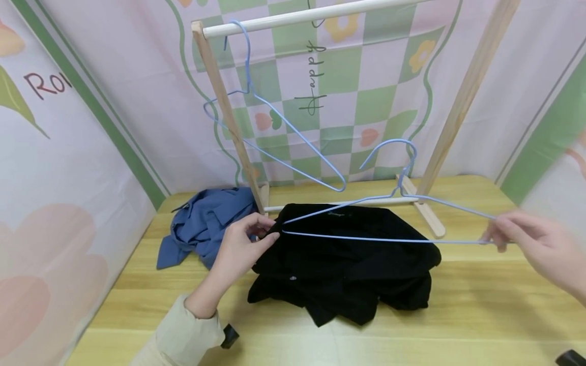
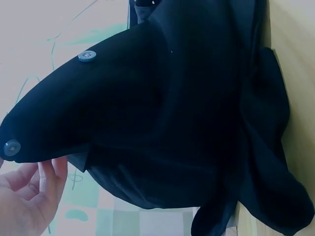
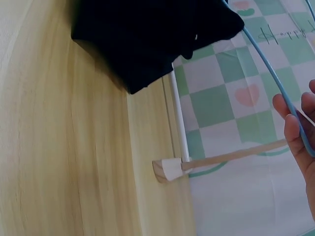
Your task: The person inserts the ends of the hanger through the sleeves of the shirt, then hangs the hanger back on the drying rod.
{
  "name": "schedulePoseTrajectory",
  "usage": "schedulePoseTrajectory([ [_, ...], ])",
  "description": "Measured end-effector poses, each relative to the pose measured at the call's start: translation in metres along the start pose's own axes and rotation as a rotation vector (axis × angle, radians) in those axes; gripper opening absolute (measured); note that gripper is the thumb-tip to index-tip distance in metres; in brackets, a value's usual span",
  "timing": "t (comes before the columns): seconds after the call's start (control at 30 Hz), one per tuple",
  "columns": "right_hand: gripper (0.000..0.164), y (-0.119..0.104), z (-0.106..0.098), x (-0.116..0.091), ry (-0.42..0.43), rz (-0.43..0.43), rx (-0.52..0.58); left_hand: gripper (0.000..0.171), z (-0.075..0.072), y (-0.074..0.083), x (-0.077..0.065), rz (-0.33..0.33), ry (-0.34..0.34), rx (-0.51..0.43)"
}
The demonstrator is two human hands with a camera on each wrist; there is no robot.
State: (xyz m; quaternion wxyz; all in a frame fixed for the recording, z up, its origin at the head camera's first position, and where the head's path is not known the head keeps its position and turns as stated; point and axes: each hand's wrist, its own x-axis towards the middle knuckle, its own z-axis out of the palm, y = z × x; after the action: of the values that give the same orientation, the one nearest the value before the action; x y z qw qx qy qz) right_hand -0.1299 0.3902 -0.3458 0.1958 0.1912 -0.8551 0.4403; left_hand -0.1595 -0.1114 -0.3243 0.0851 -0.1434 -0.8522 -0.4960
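Observation:
A black shirt [image 1: 348, 264] with pale buttons hangs bunched from my left hand [image 1: 247, 241], which pinches its edge at the upper left. In the left wrist view the cloth [image 2: 162, 98] drapes beside the fingers, two buttons showing along its edge. My right hand [image 1: 526, 239] grips the right end of a light blue wire hanger [image 1: 384, 239]. The hanger's left end reaches into the shirt at my left fingers and is hidden there; its hook points up. The right wrist view has the hanger's wire [image 3: 275, 78] running from the fingers to the dark cloth.
A wooden rack [image 1: 220, 96] stands behind, with a second blue hanger [image 1: 302, 137] on the left of its top rail [image 1: 320, 15]. Crumpled blue clothing [image 1: 206, 218] lies by the rack's left foot. The rack's right foot [image 1: 430, 218] sits beyond the shirt on the wooden table [image 1: 467, 310].

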Motion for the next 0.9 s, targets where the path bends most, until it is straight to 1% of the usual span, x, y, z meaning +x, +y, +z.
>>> schedulePoseTrajectory([
  [0.2,0.036,-0.006,0.008,0.001,-0.030,-0.078,-0.047,0.015,0.001,0.001,-0.001,-0.015,-0.006,-0.036],
  [0.33,0.037,-0.010,0.013,0.001,-0.030,-0.131,-0.086,0.015,0.002,0.003,-0.003,-0.016,-0.005,-0.060],
  [0.37,0.037,-0.011,0.015,0.001,-0.026,-0.152,-0.100,0.015,0.003,0.003,-0.004,-0.015,-0.006,-0.067],
  [0.53,0.034,-0.014,0.024,0.002,0.006,-0.319,-0.145,0.013,0.007,0.006,-0.007,-0.004,-0.017,-0.104],
  [0.6,0.032,-0.015,0.028,0.003,0.020,-0.377,-0.135,0.013,0.010,0.007,-0.008,0.006,-0.018,-0.113],
  [0.7,0.030,-0.019,0.033,0.002,0.027,-0.397,-0.142,0.013,0.013,0.009,-0.010,0.027,-0.020,-0.121],
  [0.9,0.029,-0.023,0.038,0.001,0.032,-0.381,-0.174,0.015,0.018,0.010,-0.012,0.060,-0.030,-0.152],
])
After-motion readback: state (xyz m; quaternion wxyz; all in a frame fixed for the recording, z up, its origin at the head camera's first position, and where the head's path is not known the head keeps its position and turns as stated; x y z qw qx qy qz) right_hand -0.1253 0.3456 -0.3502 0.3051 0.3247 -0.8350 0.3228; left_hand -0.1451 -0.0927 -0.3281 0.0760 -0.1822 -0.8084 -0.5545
